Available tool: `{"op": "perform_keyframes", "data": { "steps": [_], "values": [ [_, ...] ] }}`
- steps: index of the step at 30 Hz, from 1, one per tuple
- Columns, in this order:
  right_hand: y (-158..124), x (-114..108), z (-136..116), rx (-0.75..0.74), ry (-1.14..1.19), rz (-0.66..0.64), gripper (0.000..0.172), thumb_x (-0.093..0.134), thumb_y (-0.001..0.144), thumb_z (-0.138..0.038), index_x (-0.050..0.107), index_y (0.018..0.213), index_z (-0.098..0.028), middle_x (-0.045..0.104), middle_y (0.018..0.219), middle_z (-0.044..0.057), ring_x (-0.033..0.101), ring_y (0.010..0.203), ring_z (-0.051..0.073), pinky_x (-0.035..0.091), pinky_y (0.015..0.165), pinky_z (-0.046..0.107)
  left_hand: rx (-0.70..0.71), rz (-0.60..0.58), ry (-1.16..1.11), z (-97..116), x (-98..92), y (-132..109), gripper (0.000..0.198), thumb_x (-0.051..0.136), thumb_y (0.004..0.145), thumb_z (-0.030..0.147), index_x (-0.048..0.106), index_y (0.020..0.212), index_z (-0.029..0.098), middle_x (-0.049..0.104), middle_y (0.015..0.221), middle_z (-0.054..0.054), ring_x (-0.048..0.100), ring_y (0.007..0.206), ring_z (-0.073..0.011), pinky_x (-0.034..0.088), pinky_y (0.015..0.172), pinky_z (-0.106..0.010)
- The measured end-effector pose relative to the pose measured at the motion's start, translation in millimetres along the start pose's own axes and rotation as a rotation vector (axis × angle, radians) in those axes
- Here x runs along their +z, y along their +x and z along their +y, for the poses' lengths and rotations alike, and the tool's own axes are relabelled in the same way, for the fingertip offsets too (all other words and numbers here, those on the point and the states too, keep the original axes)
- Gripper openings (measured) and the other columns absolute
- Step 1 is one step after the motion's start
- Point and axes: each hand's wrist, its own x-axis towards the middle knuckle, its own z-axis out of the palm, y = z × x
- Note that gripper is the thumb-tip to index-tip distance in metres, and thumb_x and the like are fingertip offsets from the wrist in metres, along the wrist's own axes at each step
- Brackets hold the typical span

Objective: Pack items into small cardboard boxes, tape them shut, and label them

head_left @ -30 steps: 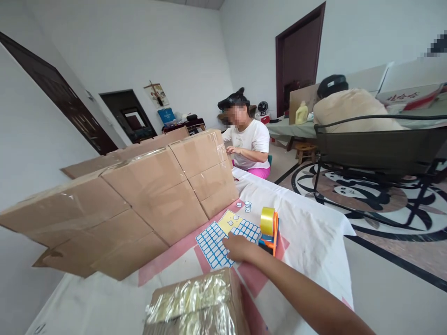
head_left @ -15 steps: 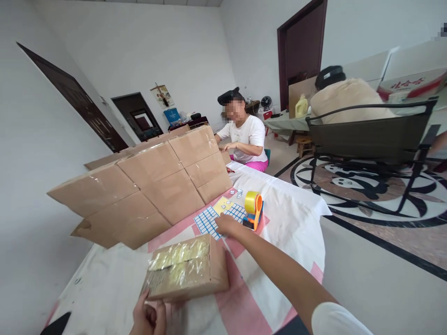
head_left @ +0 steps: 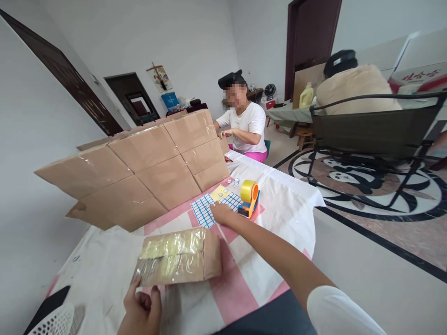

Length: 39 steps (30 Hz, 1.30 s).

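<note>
A cardboard box with shiny clear tape across its top is tilted up at its near edge, a shadow beneath it. At its near left corner, my left hand grips the edge, index finger and thumb against the cardboard. My right hand reaches over blue-and-white label sheets, its fingers closed together at the sheets; whether a label is between them is hidden. Just right of that hand stands an orange and blue tape dispenser with a roll of yellowish tape.
Stacked cardboard boxes form a wall along the table's far left side. Behind them sits a person in a white top. A white perforated basket is at the lower left. Another person sits in a dark chair at right.
My view has shifted slightly, and the box's near edge has tipped up in my left hand. My right hand stays at the label sheets.
</note>
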Motion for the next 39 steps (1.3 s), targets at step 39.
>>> {"op": "perform_keyframes", "data": {
  "steps": [39],
  "values": [
    [22.9, 19.8, -25.6, 0.428, 0.114, 0.183, 0.082, 0.067, 0.086, -0.054, 0.046, 0.146, -0.002, 0.043, 0.150, 0.030, 0.038, 0.137, 0.039, 0.030, 0.109, 0.050, -0.056, -0.028, -0.017, -6.1, 11.0, -23.9, 0.079, 0.052, 0.093, 0.052, 0.017, 0.158, 0.024, 0.064, 0.074, 0.005, 0.063, 0.062, -0.0202, 0.035, 0.056, -0.027]
  ]
}}
